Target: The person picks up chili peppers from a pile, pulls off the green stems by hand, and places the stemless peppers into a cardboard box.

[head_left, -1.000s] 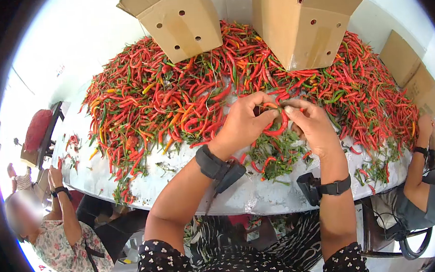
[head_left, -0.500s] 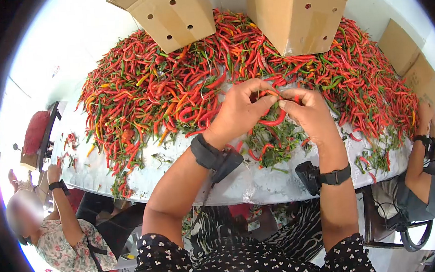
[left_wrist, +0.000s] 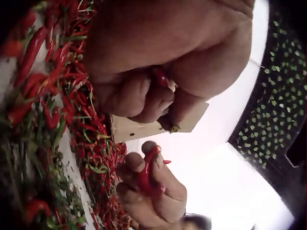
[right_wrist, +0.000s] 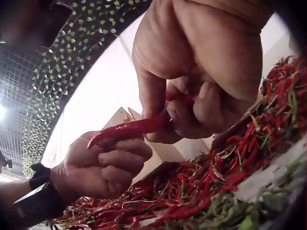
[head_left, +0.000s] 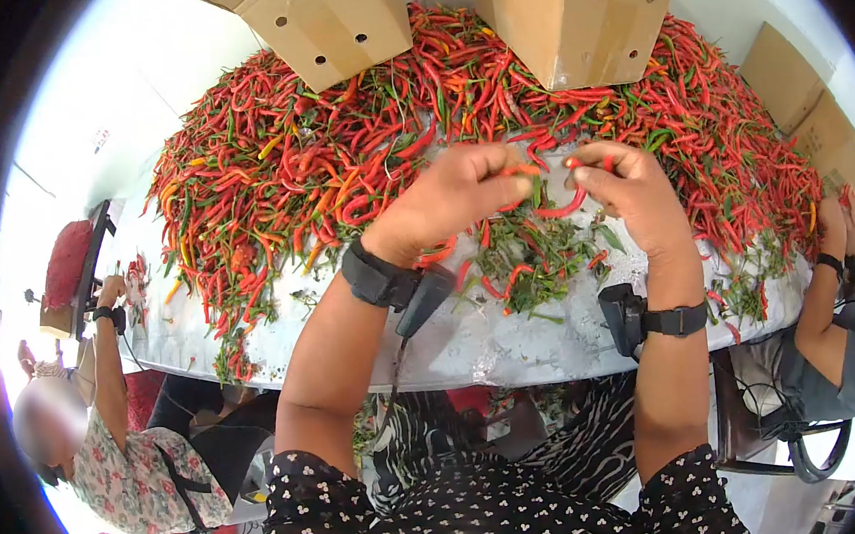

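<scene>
My left hand (head_left: 457, 195) is curled round red chilies above the near part of the pile, with a green stem piece at its fingertips. In the left wrist view a red chili (left_wrist: 161, 76) shows between the curled fingers of the left hand (left_wrist: 158, 62). A short gap to the right, my right hand (head_left: 638, 190) pinches a curved red chili (head_left: 569, 205) between thumb and finger. The right wrist view shows that chili (right_wrist: 127, 129) sticking out from the right hand (right_wrist: 196, 72), more red inside its fingers. Green stems and leaves (head_left: 535, 270) lie below both hands.
A wide heap of red chilies (head_left: 247, 190) covers the table (head_left: 404, 361). Two cardboard boxes (head_left: 335, 33) (head_left: 579, 23) stand on the heap at the back. One person (head_left: 146, 470) sits at the left, another (head_left: 835, 364) at the right.
My hands were together at one chili and are now apart, the left one moved left and the right one moved right with the curved chili. The view has shifted slightly.
</scene>
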Demonstrator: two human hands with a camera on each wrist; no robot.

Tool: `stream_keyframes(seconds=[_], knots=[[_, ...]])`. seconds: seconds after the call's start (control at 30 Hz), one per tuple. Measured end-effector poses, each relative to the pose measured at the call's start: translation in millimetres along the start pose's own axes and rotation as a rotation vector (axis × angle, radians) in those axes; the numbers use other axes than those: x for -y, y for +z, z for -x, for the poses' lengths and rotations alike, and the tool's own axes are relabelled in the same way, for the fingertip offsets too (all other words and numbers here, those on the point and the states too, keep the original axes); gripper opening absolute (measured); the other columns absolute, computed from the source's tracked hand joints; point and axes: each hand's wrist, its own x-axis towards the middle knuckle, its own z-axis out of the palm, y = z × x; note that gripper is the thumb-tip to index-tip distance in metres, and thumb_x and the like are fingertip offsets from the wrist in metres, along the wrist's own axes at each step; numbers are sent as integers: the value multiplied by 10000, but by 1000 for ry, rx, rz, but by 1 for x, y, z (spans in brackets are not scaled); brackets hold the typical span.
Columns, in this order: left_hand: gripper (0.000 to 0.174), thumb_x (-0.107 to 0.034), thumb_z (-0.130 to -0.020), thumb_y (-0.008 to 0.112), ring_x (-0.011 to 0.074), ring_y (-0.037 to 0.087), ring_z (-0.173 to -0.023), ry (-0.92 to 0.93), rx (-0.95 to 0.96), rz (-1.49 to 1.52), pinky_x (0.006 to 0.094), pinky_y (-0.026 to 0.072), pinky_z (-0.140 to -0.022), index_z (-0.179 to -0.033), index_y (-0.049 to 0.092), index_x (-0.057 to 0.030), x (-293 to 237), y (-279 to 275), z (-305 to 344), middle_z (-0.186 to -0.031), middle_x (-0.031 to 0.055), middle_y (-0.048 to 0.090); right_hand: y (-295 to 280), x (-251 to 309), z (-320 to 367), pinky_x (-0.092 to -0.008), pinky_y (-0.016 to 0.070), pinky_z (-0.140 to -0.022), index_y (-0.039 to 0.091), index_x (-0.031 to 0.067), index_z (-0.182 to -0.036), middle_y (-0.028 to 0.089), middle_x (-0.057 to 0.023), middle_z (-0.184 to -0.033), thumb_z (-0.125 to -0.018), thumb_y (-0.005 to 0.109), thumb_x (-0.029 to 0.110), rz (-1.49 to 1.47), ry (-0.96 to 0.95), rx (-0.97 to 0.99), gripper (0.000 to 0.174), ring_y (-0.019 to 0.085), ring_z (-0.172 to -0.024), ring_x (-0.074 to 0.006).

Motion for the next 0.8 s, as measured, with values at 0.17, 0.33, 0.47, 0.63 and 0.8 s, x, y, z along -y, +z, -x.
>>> stream_keyframes(seconds=[0.17,0.33,0.47,0.63,0.8], knots=[[173,-196,-913,457,31,385,-585,-109,249,-291,208,325,-516,-872,533,-46,-3,-7,3,-650,-51,431,-6,-4,-2,-175,260,-433,603,4,-935,524,37,-657,-797,612,145,-151,10,-118,197,368,-513,-22],[165,-165,-875,470,83,470,-628,22,143,-527,244,393,-572,-852,540,-17,16,-21,-5,-682,-8,495,-3,-7,-6,-154,249,-386,550,39,-955,589,-42,-743,-841,538,160,-389,79,-175,167,458,-523,-43],[168,-182,-795,554,189,562,-701,76,99,-972,324,435,-631,-857,568,-26,25,-21,-16,-735,76,565,-8,-14,-10,-161,285,-374,535,49,-969,589,-64,-746,-844,511,166,-543,69,-80,173,525,-559,-94],[225,-230,-742,602,299,577,-763,73,77,-1309,396,441,-665,-845,592,-31,38,-24,-27,-782,134,593,0,-16,-18,-193,314,-362,512,82,-956,607,-67,-741,-853,472,173,-769,177,-7,143,607,-593,-170],[216,-215,-732,615,272,584,-700,162,50,-1263,382,444,-632,-813,598,-16,36,-24,-23,-713,131,586,14,-20,-18,-192,295,-377,525,99,-912,497,4,-657,-813,591,161,-676,228,8,133,491,-544,-112]])
